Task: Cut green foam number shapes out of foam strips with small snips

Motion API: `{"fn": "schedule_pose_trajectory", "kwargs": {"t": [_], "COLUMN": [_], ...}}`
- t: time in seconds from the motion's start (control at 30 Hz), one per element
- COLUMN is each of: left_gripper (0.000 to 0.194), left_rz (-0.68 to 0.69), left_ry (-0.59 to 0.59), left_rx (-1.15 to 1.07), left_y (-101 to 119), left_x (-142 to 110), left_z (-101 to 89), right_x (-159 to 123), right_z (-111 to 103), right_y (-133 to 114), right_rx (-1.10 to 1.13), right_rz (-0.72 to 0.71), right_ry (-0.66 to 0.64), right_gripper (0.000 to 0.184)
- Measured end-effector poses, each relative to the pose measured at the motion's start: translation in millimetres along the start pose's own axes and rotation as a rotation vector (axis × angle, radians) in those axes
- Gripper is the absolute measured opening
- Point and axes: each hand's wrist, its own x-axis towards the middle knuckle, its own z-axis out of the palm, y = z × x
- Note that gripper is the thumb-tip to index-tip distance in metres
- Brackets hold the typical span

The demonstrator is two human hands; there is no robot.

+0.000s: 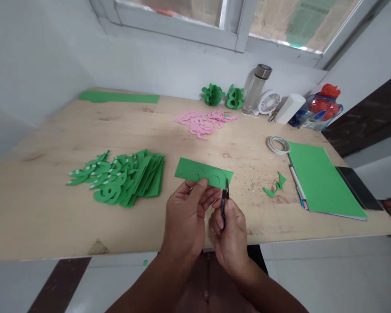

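My left hand [186, 213] pinches the lower edge of a green paper strip [190, 168], thumb on top. Dark curved lines are drawn on the strip. Dark-handled scissors [224, 204] sit in my right hand [231, 230], fingers wrapped round the handles. Their blades meet the strip's right end, close to the drawn line. To the left lies a pile of green folded papers and cut shapes [127, 176], some with white patches. Curved green scraps [275, 186] rest on the table to the right.
Pink cut-outs [203, 123] and two green paper figures [213, 94] are toward the back, near a glass bottle [256, 89] and small white fan [269, 102]. Tape rolls [279, 145], pens [298, 187], green sheets [324, 180] and a dark phone-like slab [359, 188] lie right.
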Motion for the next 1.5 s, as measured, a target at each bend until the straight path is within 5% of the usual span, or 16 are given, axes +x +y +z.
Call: {"fn": "schedule_pose_trajectory", "kwargs": {"t": [1.5], "left_gripper": [0.015], "left_rz": [0.018], "left_ry": [-0.04], "left_rx": [0.236], "left_y": [7.4], "left_x": [7.0], "left_z": [-2.4], "right_x": [1.7], "right_z": [-4.1], "right_y": [-2.4], "right_rx": [-0.189], "right_rz": [-0.001], "right_ry": [-0.032], "right_gripper": [0.043]}}
